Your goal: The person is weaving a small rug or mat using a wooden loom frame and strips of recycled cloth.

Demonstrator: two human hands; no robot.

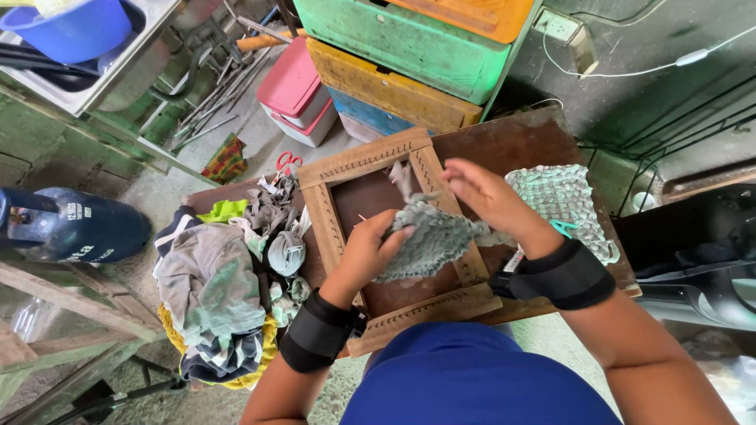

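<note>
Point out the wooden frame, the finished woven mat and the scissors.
wooden frame (324,219), head view, left rail.
finished woven mat (563,193), head view, centre of the weave.
scissors (287,161), head view, red handles.

The left hand (368,253) covers the near left edge of the grey-green woven piece (433,236), so its fingertips' grip there cannot be made out; the right hand (490,197) is blurred, its fingers indistinct; the wooden frame (370,161) is hidden along its near right side by the wrists and the blue cap (472,378); the counter (520,142) vanishes under the rag pile (220,291) at its left edge; the blue basin (75,27) is cut by the top edge.
</note>
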